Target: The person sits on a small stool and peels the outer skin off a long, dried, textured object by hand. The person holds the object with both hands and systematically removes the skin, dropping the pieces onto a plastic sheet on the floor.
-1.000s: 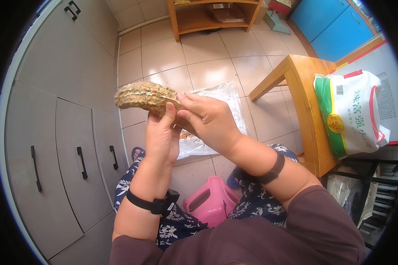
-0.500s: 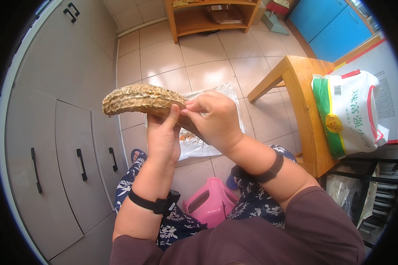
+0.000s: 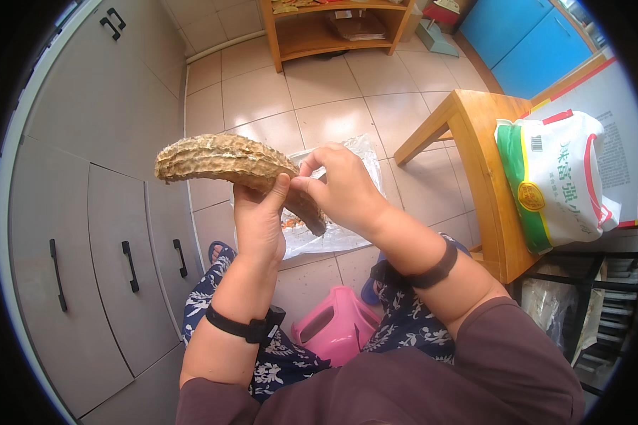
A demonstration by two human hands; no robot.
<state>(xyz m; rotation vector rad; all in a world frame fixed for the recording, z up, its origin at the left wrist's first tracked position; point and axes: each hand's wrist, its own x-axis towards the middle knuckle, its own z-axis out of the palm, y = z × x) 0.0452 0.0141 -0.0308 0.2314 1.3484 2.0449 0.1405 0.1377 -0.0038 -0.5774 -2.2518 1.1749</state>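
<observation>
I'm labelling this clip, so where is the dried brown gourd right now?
In the head view, the dried gourd is left of centre, held in the left hand, with the right hand at its bend and the white sheet below.

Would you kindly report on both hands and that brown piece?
Left hand: gripping the ridged brown piece, thumb against it. Right hand: thumb and forefinger at its edge, grip unclear. Piece partly over the plastic sheet, nothing visibly blocking.
</observation>
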